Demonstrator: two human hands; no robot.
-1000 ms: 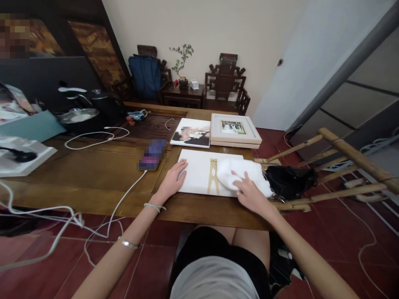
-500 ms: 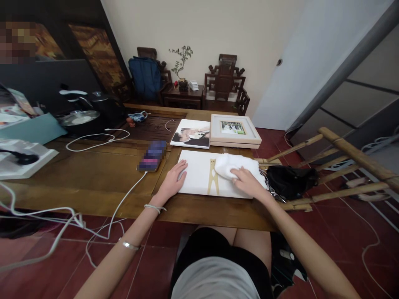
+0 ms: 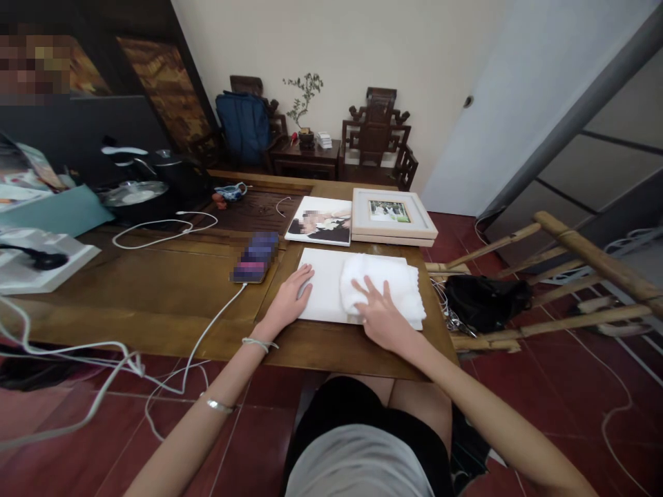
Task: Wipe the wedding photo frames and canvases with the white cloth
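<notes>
Red tiled floor [image 3: 549, 400], cream wall [image 3: 362, 48].

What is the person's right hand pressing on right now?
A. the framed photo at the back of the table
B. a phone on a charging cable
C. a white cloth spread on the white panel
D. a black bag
C: the right hand lies flat on the white cloth, which lies on the white panel, while the left hand rests on the panel's left edge.

Both arms reach toward 12 o'clock. The left hand [image 3: 290, 300] lies flat, palm down, fingers together. The right hand [image 3: 380, 317] lies palm down at its 3 o'clock, fingers [image 3: 370, 290] spread.
</notes>
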